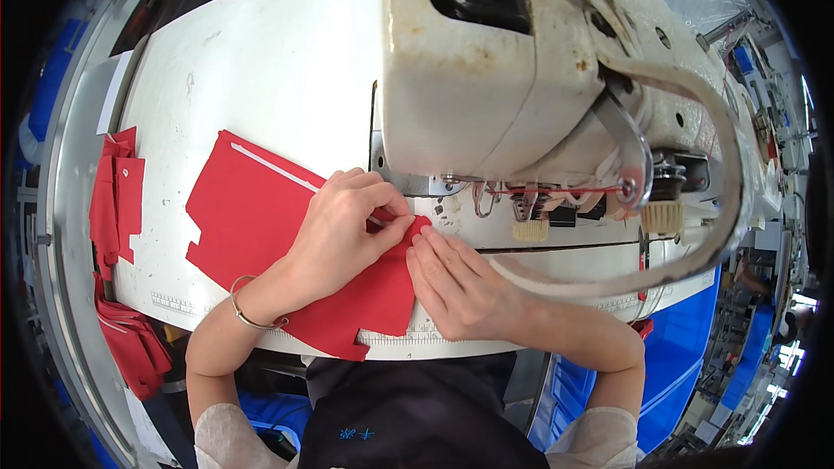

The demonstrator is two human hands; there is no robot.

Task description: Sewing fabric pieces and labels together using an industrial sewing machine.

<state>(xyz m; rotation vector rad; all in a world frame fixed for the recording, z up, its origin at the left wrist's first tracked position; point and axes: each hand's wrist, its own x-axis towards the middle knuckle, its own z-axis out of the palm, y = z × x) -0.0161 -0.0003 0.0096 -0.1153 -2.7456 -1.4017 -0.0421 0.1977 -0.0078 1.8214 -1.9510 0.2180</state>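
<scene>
A red fabric piece [252, 226] with notched corners lies flat on the white sewing table, a thin white strip [274, 165] running along its far edge. My left hand [347, 217] rests over it, thumb and forefinger pinching its far right corner. Close against that corner is my right hand [447, 282], its fingers pressed together on the fabric edge; my right thumb is hidden. Just beyond both hands stands the off-white sewing machine [469, 104], with red thread [591, 191] strung across its front. The pinched corner lies short of the presser foot area.
Red fabric pieces [117, 200] hang over the table's left edge, with another red bundle [130, 343] below. A ruler strip [426, 334] runs along the near edge. A curved guard bar [730, 174] juts out at right, above a blue bin [678, 356].
</scene>
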